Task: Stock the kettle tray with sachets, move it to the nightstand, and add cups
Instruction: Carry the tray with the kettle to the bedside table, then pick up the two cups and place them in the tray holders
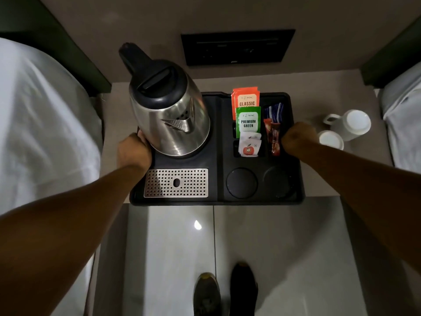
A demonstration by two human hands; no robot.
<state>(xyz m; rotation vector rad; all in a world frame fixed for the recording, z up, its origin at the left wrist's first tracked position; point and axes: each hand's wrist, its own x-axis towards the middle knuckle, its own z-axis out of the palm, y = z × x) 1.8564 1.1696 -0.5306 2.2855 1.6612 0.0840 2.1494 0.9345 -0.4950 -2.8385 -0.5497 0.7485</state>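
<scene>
Glossy floor tiles [170,258] fill the near part of the view, and two shoes [224,290] stand on them at 6 o'clock. Beyond them the black tray [218,200] sits over the nightstand [319,181], with its near edge past the front edge of the nightstand. At 9 o'clock of the tray the left hand [134,151] is closed on its left rim; at 3 o'clock the right hand [298,139] is closed on its right rim.

On the tray, from near to far: one perforated metal grate [176,183], two round empty cup recesses [242,183], one steel kettle [168,115] at 10 o'clock, and sachets [248,120] standing in compartments at 1 o'clock. I count orange, green, white, red and blue kinds; the exact number of each I cannot tell.

Two white cups [348,124] stand upside down on the nightstand at 3 o'clock, just beside the right hand. One bed [41,124] borders the nightstand on the left, another bed [403,124] on the right, so the room for moving is narrow. One dark wall panel [237,47] is at 12 o'clock.
</scene>
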